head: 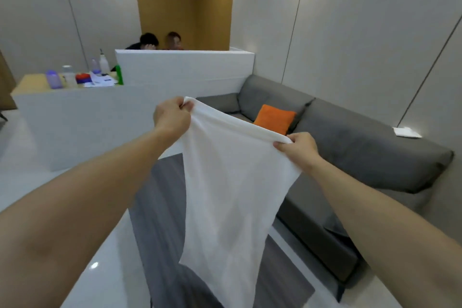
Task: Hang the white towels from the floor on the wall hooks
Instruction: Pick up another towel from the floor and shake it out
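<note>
A white towel (230, 197) hangs spread out in front of me, held up by its top edge. My left hand (171, 117) pinches the top left corner. My right hand (298, 149) pinches the top right corner, lower than the left. The towel's lower end hangs free above the grey rug. No wall hooks are in view.
A grey sofa (350, 147) with an orange cushion (274, 119) runs along the right wall; a white cloth (406, 132) lies on its backrest. A white counter (82, 117) with bottles stands left, a white partition (185, 67) behind it, two people beyond. A grey rug (160, 220) covers the floor.
</note>
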Tool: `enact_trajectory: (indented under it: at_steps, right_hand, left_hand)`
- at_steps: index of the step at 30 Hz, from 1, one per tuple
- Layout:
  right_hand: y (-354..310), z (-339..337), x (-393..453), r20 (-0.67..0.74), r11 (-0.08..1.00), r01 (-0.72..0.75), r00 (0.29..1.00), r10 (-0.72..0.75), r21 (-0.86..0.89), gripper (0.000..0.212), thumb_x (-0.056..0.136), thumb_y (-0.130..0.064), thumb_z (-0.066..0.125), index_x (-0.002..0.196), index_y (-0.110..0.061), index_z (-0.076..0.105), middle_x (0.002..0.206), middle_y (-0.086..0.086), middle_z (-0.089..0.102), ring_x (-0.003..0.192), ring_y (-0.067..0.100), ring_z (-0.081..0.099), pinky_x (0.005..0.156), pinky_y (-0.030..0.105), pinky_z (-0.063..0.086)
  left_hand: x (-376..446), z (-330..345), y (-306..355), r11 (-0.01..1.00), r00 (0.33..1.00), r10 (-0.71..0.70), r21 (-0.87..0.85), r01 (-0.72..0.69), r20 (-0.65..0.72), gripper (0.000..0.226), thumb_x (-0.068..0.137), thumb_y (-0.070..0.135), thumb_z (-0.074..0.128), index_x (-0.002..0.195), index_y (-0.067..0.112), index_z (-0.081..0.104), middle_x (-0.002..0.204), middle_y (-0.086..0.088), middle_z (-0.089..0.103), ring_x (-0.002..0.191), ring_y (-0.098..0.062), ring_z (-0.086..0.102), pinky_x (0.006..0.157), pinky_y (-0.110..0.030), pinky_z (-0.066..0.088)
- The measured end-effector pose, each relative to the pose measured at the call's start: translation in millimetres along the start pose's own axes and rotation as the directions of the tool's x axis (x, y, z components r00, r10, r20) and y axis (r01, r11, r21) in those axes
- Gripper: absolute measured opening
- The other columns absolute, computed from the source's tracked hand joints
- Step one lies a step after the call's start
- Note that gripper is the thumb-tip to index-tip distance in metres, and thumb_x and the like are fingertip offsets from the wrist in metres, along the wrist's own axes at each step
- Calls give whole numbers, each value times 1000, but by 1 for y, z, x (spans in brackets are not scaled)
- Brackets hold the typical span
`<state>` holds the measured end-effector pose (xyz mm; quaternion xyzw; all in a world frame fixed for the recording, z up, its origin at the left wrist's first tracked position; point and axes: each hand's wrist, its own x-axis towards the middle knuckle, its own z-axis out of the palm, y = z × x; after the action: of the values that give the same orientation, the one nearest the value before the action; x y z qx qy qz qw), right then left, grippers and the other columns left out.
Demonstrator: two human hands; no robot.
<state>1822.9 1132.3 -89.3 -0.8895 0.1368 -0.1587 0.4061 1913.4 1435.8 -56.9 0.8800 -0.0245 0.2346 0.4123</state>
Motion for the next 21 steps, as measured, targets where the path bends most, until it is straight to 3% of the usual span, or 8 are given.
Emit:
enact_trajectory:
  at_steps: [5, 7, 11, 16, 21]
  right_hand:
    - [-52, 27, 96, -31, 984, 143, 989, -147, -103, 32, 79, -41, 75, 63, -15, 65, 63, 2, 63, 65, 22, 61, 59, 35, 47]
    - [-70, 31, 120, -58, 973, 194, 978, -202, -124, 30, 80, -40, 72, 62, -19, 64, 60, -7, 60, 62, 14, 58, 50, 27, 38]
    - [-86, 44, 144, -70, 949, 293, 950, -303, -119, 15, 88, -32, 66, 81, -21, 73, 75, -5, 67, 75, 18, 60, 59, 27, 39]
    - [-71, 57, 142, 26, 924, 360, 933, -360, -131, 13, 90, -17, 60, 91, -16, 73, 91, 7, 71, 89, 28, 62, 76, 37, 49]
    - [-15, 64, 120, 164, 908, 403, 909, -383, -113, 12, 88, -14, 61, 83, -19, 70, 86, 6, 71, 84, 26, 62, 70, 30, 42]
  left_hand:
    - [81, -26, -20, 997, 989, -42, 61, 51, -143, 21, 96, 35, 51, 95, 21, 66, 96, -7, 64, 94, -32, 58, 84, -37, 47]
    - [101, -37, -23, 994, 981, -50, 84, 67, -188, 19, 95, 36, 52, 89, 22, 63, 94, -8, 63, 91, -31, 56, 80, -34, 44]
    - [115, -53, -25, 989, 965, -48, 126, 83, -259, 20, 92, 31, 55, 88, 16, 66, 85, -7, 62, 81, -28, 53, 72, -30, 38]
    - [84, -60, -32, 982, 959, -77, 147, 121, -272, 13, 92, 29, 56, 87, 21, 64, 88, -5, 62, 91, -32, 57, 75, -32, 44]
    - [9, -39, -36, 958, 949, -171, 181, 223, -266, 11, 93, 25, 56, 89, 23, 67, 89, -4, 63, 86, -26, 55, 73, -29, 39]
